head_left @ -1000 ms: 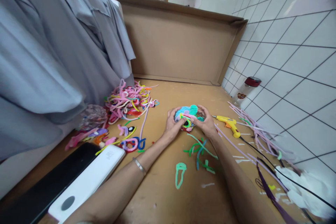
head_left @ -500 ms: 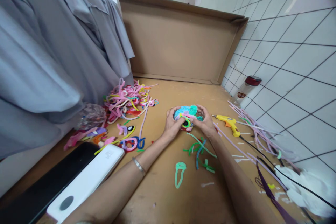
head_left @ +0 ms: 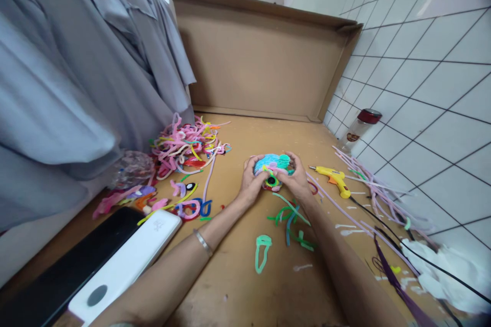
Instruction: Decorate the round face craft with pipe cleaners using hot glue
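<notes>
- Centrally, blue fuzzy craft piece (head_left: 271,164) with black-centred eye, above the table (head_left: 226,276)
- Left hand (head_left: 253,181) clamped on its 9 o'clock side, right hand (head_left: 297,180) on its 3 o'clock
- Yellow glue gun (head_left: 333,179) at 3 o'clock; pink stem pile (head_left: 187,145) towards 10; green loop (head_left: 263,254) at 6
</notes>
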`<state>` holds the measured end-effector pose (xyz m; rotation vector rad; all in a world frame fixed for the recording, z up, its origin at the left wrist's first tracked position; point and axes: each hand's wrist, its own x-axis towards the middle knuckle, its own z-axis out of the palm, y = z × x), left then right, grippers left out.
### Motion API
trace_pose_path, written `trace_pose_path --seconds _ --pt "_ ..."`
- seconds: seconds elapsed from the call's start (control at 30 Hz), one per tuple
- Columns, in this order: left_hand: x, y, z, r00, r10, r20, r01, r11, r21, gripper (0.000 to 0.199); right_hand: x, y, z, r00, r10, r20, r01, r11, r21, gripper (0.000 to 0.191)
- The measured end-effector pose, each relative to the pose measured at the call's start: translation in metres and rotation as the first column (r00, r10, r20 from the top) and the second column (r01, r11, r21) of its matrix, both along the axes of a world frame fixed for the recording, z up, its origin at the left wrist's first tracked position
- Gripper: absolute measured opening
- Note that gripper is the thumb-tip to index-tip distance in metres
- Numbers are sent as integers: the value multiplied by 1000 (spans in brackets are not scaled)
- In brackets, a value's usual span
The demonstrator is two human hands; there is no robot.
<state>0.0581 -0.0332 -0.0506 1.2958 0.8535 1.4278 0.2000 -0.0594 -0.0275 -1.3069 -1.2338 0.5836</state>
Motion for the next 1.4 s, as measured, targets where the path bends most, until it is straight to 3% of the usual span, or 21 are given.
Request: trace_pose_path --seconds 0.9,1.4 --pt "-2 -4 6 995 -16 -97 21 998 52 53 1 -1 -1 998 47 -45 -48 999 -25 78" --pt "0 -6 9 998 -25 -55 27 998 51 46 -1 -3 5 994 47 -101 -55 996 -77 82"
